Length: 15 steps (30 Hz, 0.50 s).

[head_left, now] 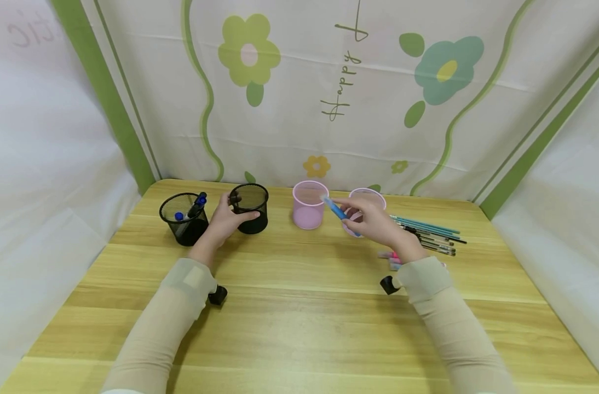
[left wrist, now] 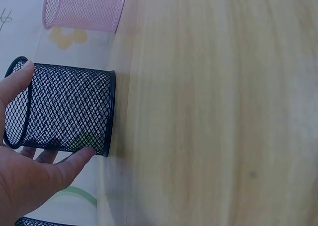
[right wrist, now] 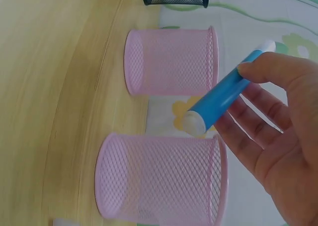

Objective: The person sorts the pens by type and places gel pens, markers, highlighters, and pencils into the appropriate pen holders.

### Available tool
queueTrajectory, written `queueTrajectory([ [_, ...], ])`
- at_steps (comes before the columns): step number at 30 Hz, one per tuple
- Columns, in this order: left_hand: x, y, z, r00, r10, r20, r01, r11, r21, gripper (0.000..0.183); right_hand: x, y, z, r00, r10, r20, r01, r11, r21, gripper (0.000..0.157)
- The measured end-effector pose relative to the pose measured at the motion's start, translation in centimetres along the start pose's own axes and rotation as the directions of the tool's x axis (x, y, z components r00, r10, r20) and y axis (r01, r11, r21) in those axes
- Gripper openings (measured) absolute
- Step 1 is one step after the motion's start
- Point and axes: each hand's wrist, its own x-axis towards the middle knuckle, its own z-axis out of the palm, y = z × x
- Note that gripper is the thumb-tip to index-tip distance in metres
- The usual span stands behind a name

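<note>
Tabletop [head_left: 299, 334]: blue marker [right wrist: 223, 97], judged light, rigid, barrel-hold advised, pinched by right hand [head_left: 370, 221]; black cup [left wrist: 69, 107] gripped by left hand [head_left: 225, 222].

From above, the head camera looks forward and down across the bench [head_left: 299, 334]; both wrist cameras look from closer, turned sideways, and share the left pink cup [right wrist: 171, 62] and the neighbouring black cup [left wrist: 69, 107].

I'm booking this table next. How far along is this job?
Looks done: blue-capped pens in the leftmost black mesh cup. In hand: the right grip holds a blue cylindrical marker; the left grip, the second black mesh cup. Apparently left: slim teal and dark brushes and pink-marked pens on the wooden table.
</note>
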Motion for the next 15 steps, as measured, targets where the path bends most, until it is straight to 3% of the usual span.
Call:
queueTrajectory([
  [8, 0.0, 0.0, -0.1, 1.0, 0.004, -0.009, -0.004, 1.0, -0.007, 0.099, 2.1, -0.7, 1.8, 0.997, 0.029, -0.078, -0.026, 0.999, 0.042, 0.048],
  [15, 0.0, 0.1, 0.0, 1.0, 0.006, -0.004, -0.006, 1.0, 0.003, 0.099, 4.0, -1.8, 3.3, 0.987, -0.003, -0.164, 0.029, 0.987, 0.157, 0.053],
])
